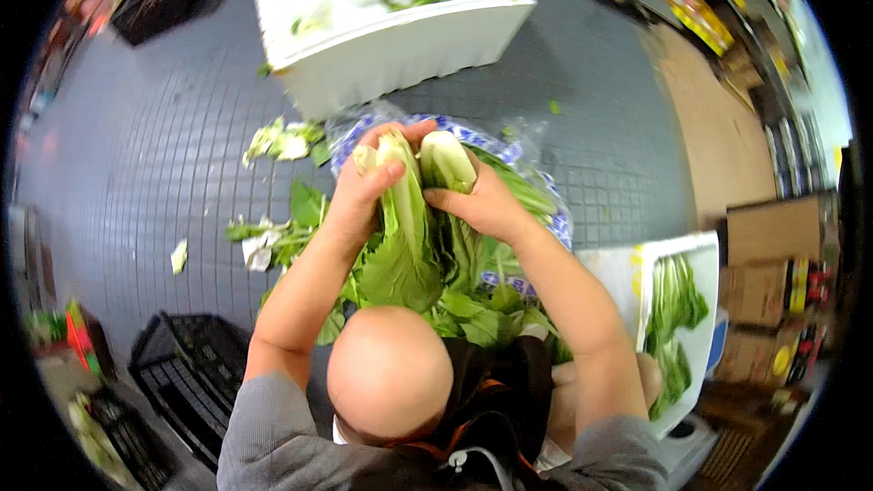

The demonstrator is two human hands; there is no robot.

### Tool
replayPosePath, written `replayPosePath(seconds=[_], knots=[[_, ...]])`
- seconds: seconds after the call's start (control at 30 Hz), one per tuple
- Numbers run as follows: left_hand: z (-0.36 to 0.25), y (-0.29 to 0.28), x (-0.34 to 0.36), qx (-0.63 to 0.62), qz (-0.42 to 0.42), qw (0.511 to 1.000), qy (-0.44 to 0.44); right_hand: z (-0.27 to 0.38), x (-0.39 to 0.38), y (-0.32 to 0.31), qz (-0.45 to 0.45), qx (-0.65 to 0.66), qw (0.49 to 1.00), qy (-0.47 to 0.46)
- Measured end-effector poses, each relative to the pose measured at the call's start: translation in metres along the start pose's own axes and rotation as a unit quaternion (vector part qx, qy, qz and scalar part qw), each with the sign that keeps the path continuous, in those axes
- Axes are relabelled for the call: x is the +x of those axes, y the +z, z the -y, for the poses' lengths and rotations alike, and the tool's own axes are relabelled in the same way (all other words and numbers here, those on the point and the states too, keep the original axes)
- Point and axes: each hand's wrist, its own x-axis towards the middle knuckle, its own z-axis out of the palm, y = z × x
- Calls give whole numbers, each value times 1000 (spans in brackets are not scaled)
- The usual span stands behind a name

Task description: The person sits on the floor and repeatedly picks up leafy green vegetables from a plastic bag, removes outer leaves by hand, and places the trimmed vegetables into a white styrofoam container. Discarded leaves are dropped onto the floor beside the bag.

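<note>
**Both hands on a bunch of bok choy above the tiled floor**

The left hand (359, 191) is wrapped around the pale stem end of a green, leafy bok choy head (406, 236), thumb pressed across the white base. The right hand (482, 205) grips a second pale-stemmed bok choy head (446, 162) just beside it, fingers curled over the stalk. Both heads are held upright, stems up, leaves hanging down toward the person's lap, and they touch each other.

Under the hands lies a clear plastic bag with blue print (536, 205), with more greens on it. Loose trimmed leaves and scraps (282, 141) are scattered on the grey tiled floor (155, 145) to the left. A white foam box (391, 36) stands beyond the hands, toward the far edge of the floor. A second white foam box holding bok choy (677, 309) sits at the right. A black plastic crate (186, 364) rests at the lower left.
</note>
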Motion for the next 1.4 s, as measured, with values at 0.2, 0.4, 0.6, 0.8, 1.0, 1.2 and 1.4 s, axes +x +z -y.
replayPosePath(seconds=[0.2, 0.4, 0.6, 0.8, 1.0, 1.2, 1.4], knots=[[26, 142, 25, 130, -20, 990, -55, 43, -77, -55, -210, -128, 956, -161], [65, 264, 5, 107, 250, 959, -77, 78, -215, -163, -235, -11, 954, -187], [122, 370, -10, 147, 316, 934, -76, 86, -396, -248, -343, 7, 930, -130], [151, 371, 11, 169, 259, 948, -81, 75, -576, -280, -527, -310, 789, 64], [177, 352, 20, 148, 223, 953, -142, -84, -609, -292, -455, -473, 625, 423], [172, 344, 17, 91, 205, 964, -141, -160, -618, -293, -356, -389, 652, 544], [197, 418, -18, 105, 264, 956, -69, -5, -468, -272, -460, -350, 812, -88]])
